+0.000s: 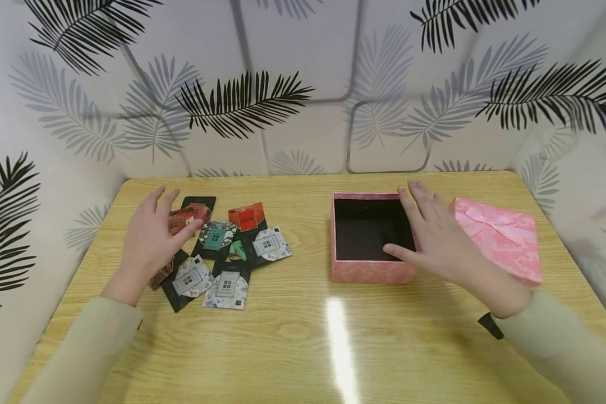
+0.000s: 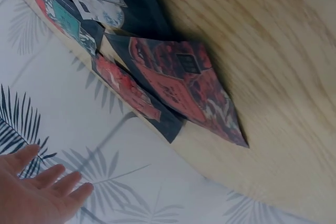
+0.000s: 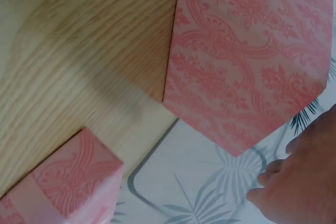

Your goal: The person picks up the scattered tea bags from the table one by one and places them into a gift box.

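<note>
My left hand [image 1: 151,238] hovers over the left side of a group of small flat packets, fingers spread and holding nothing. The packets are dark with printed labels in red, green and white, such as a white floral packet [image 1: 227,286] at the front. A dark packet with a red print [image 2: 173,90] shows close up in the left wrist view. Over the right rim of an open pink box [image 1: 373,271] is my right hand [image 1: 441,241], its fingers extended and gripping nothing. The box has a black inside, and its patterned outer wall [image 3: 252,61] fills much of the right wrist view.
A pink lid [image 1: 510,241] with a ribbon bow lies right of the box, partly behind my right hand and forearm. The wooden table [image 1: 283,342] backs onto a leaf-patterned curtain [image 1: 303,134]. Near my right cuff shows a small black piece [image 1: 491,325].
</note>
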Motion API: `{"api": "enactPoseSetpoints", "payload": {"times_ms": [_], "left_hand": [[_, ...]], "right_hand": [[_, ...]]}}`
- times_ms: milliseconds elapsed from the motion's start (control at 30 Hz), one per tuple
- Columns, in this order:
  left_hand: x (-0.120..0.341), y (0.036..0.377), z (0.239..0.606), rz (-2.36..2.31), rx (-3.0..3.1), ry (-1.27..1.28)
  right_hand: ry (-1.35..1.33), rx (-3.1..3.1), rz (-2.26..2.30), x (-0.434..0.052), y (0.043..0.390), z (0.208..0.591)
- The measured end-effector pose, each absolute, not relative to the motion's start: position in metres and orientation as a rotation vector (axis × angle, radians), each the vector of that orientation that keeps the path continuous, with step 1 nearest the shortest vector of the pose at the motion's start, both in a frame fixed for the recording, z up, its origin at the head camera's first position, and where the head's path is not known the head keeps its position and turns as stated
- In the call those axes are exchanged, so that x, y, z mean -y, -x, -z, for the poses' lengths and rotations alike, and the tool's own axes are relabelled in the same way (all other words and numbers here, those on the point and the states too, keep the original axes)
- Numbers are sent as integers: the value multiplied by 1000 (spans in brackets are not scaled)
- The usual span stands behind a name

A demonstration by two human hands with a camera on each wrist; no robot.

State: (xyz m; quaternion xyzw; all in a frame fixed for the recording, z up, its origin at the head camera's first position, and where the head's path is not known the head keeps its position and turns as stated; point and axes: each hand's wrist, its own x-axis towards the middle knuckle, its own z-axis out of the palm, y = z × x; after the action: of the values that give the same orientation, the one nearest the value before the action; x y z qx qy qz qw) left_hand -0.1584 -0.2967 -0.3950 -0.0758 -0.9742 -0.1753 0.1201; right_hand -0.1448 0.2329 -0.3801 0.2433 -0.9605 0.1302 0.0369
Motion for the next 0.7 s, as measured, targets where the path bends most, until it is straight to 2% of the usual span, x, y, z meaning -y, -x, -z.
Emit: {"api": "enactPoseSetpoints", "payload": {"times_ms": [700], "left_hand": [[350,164,419,958,2805,-100]], "right_hand": [[-738,3092,-313,-219,153,383]]}}
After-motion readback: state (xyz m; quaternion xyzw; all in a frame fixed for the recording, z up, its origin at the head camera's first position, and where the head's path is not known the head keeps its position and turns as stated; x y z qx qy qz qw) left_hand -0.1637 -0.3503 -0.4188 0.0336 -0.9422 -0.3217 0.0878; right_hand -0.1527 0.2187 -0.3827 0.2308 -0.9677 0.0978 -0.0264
